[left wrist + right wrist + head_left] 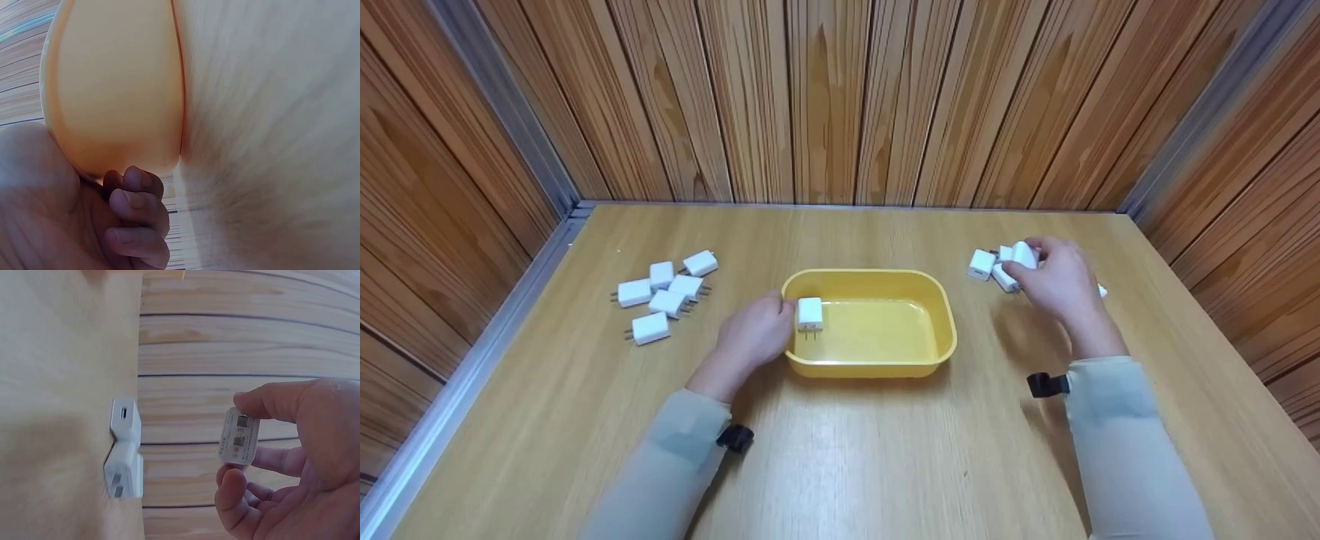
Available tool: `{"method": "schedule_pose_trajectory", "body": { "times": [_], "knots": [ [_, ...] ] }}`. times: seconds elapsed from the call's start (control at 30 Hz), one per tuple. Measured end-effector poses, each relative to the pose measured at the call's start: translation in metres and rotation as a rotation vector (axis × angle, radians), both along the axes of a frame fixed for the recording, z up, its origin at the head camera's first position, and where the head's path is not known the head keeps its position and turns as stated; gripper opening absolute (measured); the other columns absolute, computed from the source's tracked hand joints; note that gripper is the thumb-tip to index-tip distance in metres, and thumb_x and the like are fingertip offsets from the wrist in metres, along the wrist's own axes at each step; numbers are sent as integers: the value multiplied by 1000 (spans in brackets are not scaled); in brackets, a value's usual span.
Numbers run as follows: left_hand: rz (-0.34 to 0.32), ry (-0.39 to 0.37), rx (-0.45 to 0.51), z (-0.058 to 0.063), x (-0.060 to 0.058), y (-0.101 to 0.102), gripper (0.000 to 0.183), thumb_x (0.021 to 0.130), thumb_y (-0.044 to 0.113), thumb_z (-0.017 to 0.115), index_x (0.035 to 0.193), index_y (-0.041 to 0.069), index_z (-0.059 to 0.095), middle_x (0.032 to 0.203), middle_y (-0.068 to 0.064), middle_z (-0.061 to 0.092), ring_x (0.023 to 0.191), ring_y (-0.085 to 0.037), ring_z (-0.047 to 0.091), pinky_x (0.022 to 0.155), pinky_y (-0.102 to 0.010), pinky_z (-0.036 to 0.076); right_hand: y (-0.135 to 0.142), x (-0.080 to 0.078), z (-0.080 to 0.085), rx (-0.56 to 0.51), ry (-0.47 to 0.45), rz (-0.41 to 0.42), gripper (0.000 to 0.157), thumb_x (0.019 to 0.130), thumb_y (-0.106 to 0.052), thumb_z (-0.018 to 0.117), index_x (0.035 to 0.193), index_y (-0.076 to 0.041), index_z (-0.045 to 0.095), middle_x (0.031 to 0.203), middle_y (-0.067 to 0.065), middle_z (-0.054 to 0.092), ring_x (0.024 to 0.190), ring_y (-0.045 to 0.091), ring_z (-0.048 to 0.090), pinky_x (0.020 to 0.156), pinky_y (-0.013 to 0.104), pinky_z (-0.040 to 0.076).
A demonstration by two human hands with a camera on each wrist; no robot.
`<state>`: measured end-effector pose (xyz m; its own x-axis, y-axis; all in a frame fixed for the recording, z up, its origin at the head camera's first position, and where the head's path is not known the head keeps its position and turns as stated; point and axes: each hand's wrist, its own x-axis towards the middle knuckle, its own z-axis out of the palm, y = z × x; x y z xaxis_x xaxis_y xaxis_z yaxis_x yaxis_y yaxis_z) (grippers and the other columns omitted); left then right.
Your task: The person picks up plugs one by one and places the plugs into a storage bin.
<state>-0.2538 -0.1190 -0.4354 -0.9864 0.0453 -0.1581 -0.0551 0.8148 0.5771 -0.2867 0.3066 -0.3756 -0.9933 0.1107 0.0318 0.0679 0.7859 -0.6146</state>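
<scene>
From my remote seat, I saw the left hand (756, 328) gripping, with curled fingers, the left side of the yellow rounded plastic tub (870, 366). Farther away, the right hand (1061, 281) pinched one white block-shaped charger (1024, 255), its metal prongs (239, 441) facing back to the wrist; the tub lay leftward and nearer.

The tub (877, 370) looks glossy plastic, the chargers (650, 328) smooth plastic with metal prongs (242, 421), the tabletop (885, 465) satiny wood, the sleeves (1125, 442) matt cloth.
</scene>
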Motion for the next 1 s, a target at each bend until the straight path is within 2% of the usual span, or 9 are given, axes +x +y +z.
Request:
{"method": "schedule_pose_trajectory", "body": {
  "times": [0.17,0.43,0.63,0.8,1.0],
  "knots": [
    [-6,-1,1,1,-1,0,47,119,40,33,128,6,65,106,-11,64,97,-31,62,88,-49,49,-11,3,4,2,-10,19,76,106,-45,74,162,0,50,148,27,50,126,42,48,94,50,47],
    [-7,-1,1,1,-1,0,48,120,40,33,133,6,64,110,-12,64,100,-31,62,91,-49,50,-29,9,5,-1,3,68,71,107,-42,74,161,-2,52,148,25,51,129,42,51,103,56,50],
    [-13,15,-9,0,0,0,51,119,40,33,138,4,64,116,-14,67,107,-33,64,98,-54,52,-45,14,6,6,4,93,71,106,-44,75,160,-4,53,148,23,50,128,41,52,104,57,52],
    [-20,39,-20,0,1,-1,55,119,40,32,141,0,63,125,-18,69,115,-36,67,103,-58,51,-54,17,5,15,39,122,69,105,-41,76,158,-2,56,147,23,53,125,40,54,103,55,52],
    [-19,11,-7,1,1,-1,57,119,40,31,146,-1,60,124,-16,67,111,-34,64,102,-56,51,-71,22,7,8,35,141,65,105,-37,76,158,-4,56,145,21,53,123,38,56,102,53,53]
  ]
}}
